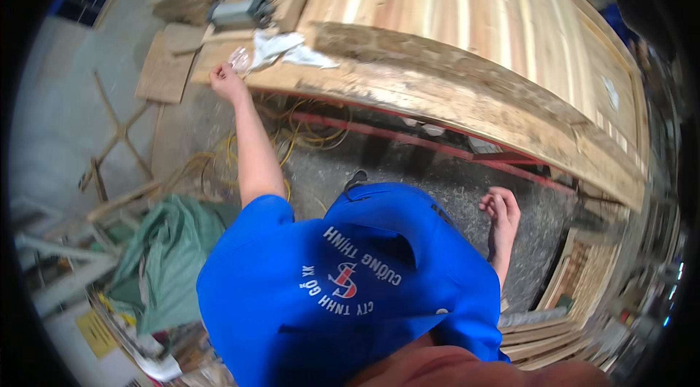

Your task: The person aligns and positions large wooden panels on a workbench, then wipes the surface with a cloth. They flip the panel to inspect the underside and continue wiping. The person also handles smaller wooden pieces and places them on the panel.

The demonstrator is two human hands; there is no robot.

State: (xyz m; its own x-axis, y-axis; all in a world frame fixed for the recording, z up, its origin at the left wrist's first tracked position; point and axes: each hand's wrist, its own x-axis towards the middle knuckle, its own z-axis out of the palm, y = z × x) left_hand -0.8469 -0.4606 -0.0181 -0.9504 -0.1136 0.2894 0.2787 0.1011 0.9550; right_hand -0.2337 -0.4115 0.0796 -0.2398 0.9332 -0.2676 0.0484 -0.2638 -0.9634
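Blue shirt [350,292] fills the lower middle, closest to the lens, w/ an orange-brown blur at the very bottom edge, can't tell what that is.

Big laminated wood panel [474,8] lies on the worktop [437,95], long axis running from the near-left corner off toward the far right; the worktop's rough near edge is caked w/ dried glue or dirt.

Left hand [227,82] is stretched out to the worktop's near-left corner, fingers [219,75] loosely curled at the edge, right by a small clear plastic scrap [239,59]. Touching or pinching it? Can't tell, too small and blurred. White crumpled rag [288,50] lies just past the scrap, further in along the near edge twd the right, so both sit up and to the right of the fingers. Grey boxy tool [240,12] sits beyond the rag, near the far-left corner.

Right hand [502,210] hangs below the worktop's near edge, well apart from the rag, fingers half-curled, holding nothing. Left hand is far the nearer one.

Hidden/unclear: under the worktop only red bars [408,138] and yellow cable [292,135] show; green cloth [168,256] on the floor at left; the panel's far end is cut off by the rim.
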